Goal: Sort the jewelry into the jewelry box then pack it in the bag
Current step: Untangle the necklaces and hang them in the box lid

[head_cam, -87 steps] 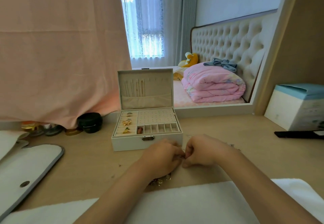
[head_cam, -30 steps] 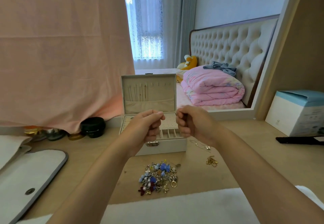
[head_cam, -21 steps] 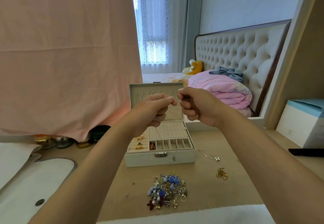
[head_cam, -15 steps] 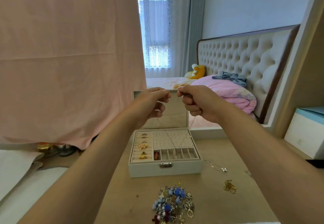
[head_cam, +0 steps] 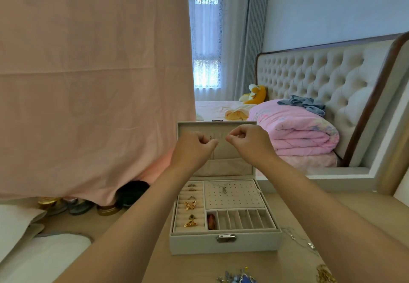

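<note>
1. Left hand (head_cam: pixel 194 147) and right hand (head_cam: pixel 247 143): each grip pinched narrow on one end of the necklace (head_cam: pixel 224 189), up in front of the lid (head_cam: pixel 223 167).
2. Pendant hangs below, between both grips, over the jewelry box (head_cam: pixel 223 244) stud panel.
3. Loose jewelry (head_cam: pixel 239 278) on the counter (head_cam: pixel 194 267), in front of the box.

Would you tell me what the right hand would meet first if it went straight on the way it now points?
Most likely the padded inside of the lid of the jewelry box, which stands open and upright just behind the right hand; the gap between them is unclear.
</note>
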`<state>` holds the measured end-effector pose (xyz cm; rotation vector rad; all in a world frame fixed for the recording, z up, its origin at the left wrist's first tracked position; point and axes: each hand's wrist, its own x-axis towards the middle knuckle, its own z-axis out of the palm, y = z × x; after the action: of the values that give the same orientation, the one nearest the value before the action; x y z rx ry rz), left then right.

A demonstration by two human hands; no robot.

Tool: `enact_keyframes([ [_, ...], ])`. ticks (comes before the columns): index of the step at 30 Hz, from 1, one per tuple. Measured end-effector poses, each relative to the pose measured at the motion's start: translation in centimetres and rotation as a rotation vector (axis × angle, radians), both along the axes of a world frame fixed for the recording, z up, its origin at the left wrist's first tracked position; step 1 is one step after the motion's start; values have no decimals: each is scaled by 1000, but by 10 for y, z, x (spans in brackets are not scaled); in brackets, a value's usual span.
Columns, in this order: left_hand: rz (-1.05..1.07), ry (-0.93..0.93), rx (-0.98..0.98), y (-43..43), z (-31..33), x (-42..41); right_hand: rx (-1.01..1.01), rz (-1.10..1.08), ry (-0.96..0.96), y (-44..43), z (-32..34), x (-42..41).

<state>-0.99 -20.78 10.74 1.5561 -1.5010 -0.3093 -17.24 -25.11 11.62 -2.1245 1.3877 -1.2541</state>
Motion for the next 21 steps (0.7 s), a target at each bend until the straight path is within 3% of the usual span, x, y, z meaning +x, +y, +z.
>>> enact_keyframes([
  [6,139,34,-10,-30,-7,-6,-12,-172,-161,-32,-11,23],
  [14,199,98,83,-53,-10,-4,-11,-203,-219,-51,-22,39],
  [21,107,75,158,-47,-25,-2,190,-186,-220,-43,-42,32],
])
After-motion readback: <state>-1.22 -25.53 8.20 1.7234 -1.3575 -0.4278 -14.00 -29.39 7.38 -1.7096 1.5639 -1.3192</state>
